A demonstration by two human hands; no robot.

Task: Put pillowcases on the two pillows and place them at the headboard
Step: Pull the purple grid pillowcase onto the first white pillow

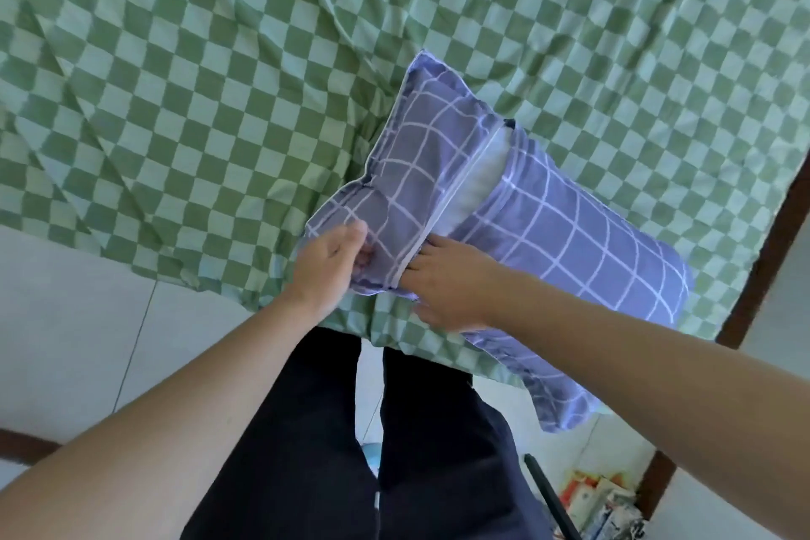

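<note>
A pillow in a blue pillowcase point(570, 241) with a white grid pattern lies on the near edge of the bed. The case's long opening gapes in the middle, and the white pillow point(480, 175) shows through it. My left hand point(328, 263) pinches the loose flap of the case at its near corner. My right hand point(447, 285) grips the edge of the opening at its near end, fingers tucked under the fabric. No second pillow is in view.
The bed wears a green checked sheet point(219, 79), wrinkled, filling the upper view. Its dark wooden frame point(771, 232) runs along the right side. Pale floor tiles lie to the left, my dark trousers stand below, and some clutter point(605, 504) sits at bottom right.
</note>
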